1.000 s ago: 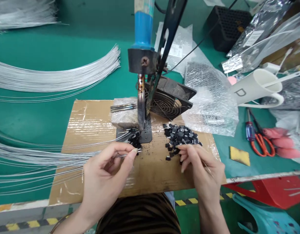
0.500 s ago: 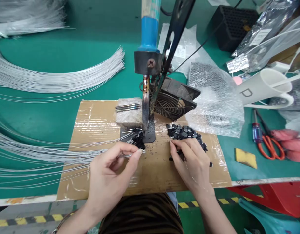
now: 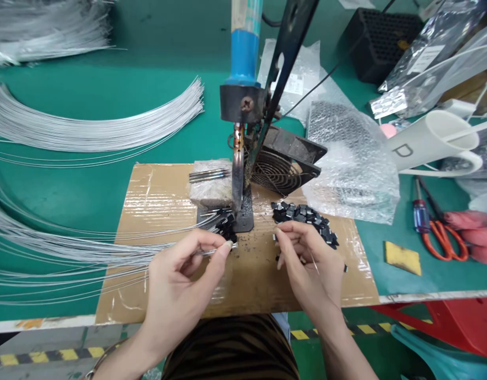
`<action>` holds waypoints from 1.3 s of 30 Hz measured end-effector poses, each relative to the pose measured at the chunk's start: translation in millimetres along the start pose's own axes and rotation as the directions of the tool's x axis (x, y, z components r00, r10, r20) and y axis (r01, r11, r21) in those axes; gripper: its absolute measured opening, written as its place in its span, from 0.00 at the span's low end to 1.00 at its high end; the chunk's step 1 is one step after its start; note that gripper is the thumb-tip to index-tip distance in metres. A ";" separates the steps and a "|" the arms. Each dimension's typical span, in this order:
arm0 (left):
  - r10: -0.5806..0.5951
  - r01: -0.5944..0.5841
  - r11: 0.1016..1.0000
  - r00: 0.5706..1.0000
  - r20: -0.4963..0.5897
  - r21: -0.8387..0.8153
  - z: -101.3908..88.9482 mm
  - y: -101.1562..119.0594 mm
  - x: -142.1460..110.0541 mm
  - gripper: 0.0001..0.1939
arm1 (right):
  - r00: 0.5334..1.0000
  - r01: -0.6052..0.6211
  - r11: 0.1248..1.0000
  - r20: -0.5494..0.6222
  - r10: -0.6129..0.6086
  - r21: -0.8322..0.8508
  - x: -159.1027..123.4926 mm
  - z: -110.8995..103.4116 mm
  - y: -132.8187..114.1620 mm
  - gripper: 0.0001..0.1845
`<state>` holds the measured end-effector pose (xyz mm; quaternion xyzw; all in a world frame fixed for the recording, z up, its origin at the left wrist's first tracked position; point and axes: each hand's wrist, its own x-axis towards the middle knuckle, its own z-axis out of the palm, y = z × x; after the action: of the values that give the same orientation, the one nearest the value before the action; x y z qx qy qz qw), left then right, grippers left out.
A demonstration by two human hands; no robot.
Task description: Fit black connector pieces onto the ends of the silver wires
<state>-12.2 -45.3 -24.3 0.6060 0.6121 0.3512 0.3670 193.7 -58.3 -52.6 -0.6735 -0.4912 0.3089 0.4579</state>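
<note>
My left hand [image 3: 190, 279] is closed, thumb and forefinger pinching the end of a thin grey wire [image 3: 206, 252]. More loose grey wires [image 3: 124, 253] run from the left up to and behind it. Just past the fingertips lies a cluster of black pieces [image 3: 226, 226] on wire ends, by the foot of the hot-air nozzle [image 3: 237, 179]. My right hand [image 3: 312, 269] is pinched too, with a tiny black-and-silver piece partly showing at its fingertips. It hovers at the near edge of a pile of small black pieces [image 3: 302, 214], partly covering it.
Above the cardboard [image 3: 251, 295] stand the blue-handled heat tool [image 3: 244, 55] and a black fan [image 3: 283, 163]. A wrapped block [image 3: 209, 195] carries metal rods. Rightward are bubble wrap [image 3: 346, 158], a white mug [image 3: 429, 142], orange-handled scissors [image 3: 445, 240] and a yellow sponge [image 3: 402, 257].
My right hand has drawn slightly back from the pile and turned, its fingers lifting with a small piece at the tips. My left hand stays nearly still on the wire.
</note>
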 end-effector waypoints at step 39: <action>-0.047 0.060 0.984 0.995 0.083 -0.168 0.9 15.7 14.8 0.05 | 0.978 -0.107 0.870 0.208 0.005 0.481 -19.5 30.3 -20.0 0.21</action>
<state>-3.8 -30.2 -11.3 0.5689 0.5810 0.3682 0.4507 153.6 -65.3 -46.6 -0.5149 -0.4206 0.5027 0.5525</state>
